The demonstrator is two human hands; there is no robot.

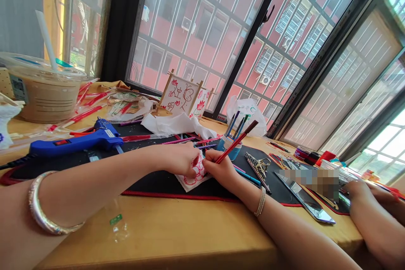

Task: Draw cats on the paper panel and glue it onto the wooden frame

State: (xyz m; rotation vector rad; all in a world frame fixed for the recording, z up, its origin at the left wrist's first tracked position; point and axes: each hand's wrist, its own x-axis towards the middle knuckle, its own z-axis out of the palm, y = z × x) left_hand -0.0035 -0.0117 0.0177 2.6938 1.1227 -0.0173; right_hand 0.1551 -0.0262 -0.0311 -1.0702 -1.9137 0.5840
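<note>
My right hand (220, 170) is closed around a red felt-tip pen (236, 142) with a dark end. The pen points down at a small white sheet (190, 182) with pink-red petal outlines on it; its tip is hidden by my fingers. From the left, my left hand (185, 161) rests on the sheet with its fingers curled, gripping it at the edge. Under the sheet lies a black mat (148, 183) with red edging. Just behind my right hand stands a blue-and-white pen holder (232, 152) with several pens.
On the left are a blue glue gun (79, 141) and a drink cup (47, 93) with a straw. Behind stand small framed drawings (179, 95) and crumpled white paper (174, 124). To the right lie a hair clip (257, 168), a phone (305, 200) and another person's arm (376, 219).
</note>
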